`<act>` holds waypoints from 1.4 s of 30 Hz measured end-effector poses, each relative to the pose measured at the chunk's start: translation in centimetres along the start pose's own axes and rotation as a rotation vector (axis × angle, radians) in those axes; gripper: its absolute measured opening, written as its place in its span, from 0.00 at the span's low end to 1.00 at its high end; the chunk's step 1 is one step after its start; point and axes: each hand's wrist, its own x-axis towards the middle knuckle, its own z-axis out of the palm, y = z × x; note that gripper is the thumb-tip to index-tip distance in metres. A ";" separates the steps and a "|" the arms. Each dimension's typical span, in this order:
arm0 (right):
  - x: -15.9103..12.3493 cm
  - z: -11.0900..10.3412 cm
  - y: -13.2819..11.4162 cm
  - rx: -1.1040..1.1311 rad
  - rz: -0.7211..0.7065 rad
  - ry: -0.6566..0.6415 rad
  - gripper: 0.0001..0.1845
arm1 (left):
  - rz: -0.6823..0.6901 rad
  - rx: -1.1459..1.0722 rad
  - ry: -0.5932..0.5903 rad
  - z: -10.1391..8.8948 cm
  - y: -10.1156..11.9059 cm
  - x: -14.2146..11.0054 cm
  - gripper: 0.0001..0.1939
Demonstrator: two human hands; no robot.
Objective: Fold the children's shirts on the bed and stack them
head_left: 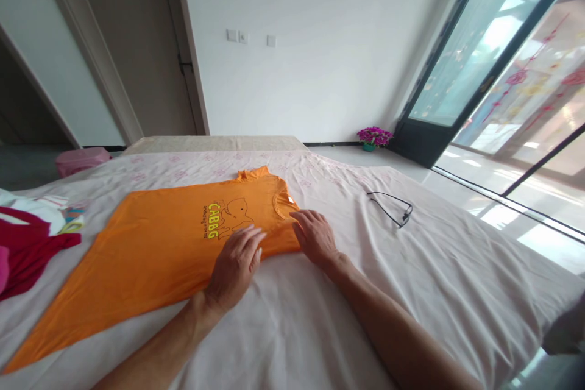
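Note:
An orange T-shirt (155, 237) with a printed animal and yellow letters lies spread on a pale sheet, its neckline toward the right. My left hand (236, 265) rests over the shirt's near side, below the print, fingers stretched out. At the collar and near shoulder is my right hand (316, 236), its fingers extended and slightly bent over the cloth. Neither hand visibly grips the fabric. The shirt's near sleeve does not show; it may be folded under or hidden by my hands.
Black-framed glasses (393, 208) lie on the sheet (411, 274) to the right. Red and white clothes (34, 250) are heaped at the left edge. Beyond the bed stand a pink stool (82, 161), a pot of purple flowers (375, 136) and a glass door (452, 73).

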 end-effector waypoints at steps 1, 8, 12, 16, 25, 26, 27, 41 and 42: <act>-0.2 0.2 -0.5 0.025 -0.088 -0.019 0.23 | 0.047 -0.003 -0.042 0.3 0.0 -0.1 0.20; -0.1 2.2 -0.7 0.012 -0.176 -0.231 0.27 | 0.119 0.097 -0.272 2.1 -0.2 -1.4 0.30; 1.4 2.2 0.4 -0.078 0.060 -0.171 0.22 | 0.136 0.129 -0.281 2.0 -0.4 -1.6 0.31; 3.7 2.3 1.1 -0.158 0.201 -0.165 0.30 | 0.126 0.123 -0.279 2.2 -0.4 -1.5 0.31; 6.3 4.1 1.9 -0.236 0.249 -0.193 0.20 | 0.119 0.109 -0.277 2.0 -0.3 -1.4 0.30; 6.2 4.3 1.9 -0.241 0.245 -0.178 0.20 | 0.118 0.101 -0.274 2.0 -0.3 -1.4 0.30; 6.0 4.4 1.9 -0.245 0.242 -0.168 0.21 | 0.119 0.094 -0.272 2.0 -0.3 -1.4 0.30; 5.6 4.5 2.5 -0.280 0.226 -0.160 0.20 | 0.114 0.116 -0.271 1.8 -0.3 -1.4 0.29; 5.6 4.6 2.5 -0.280 0.226 -0.159 0.20 | 0.113 0.116 -0.277 1.7 -0.2 -1.4 0.28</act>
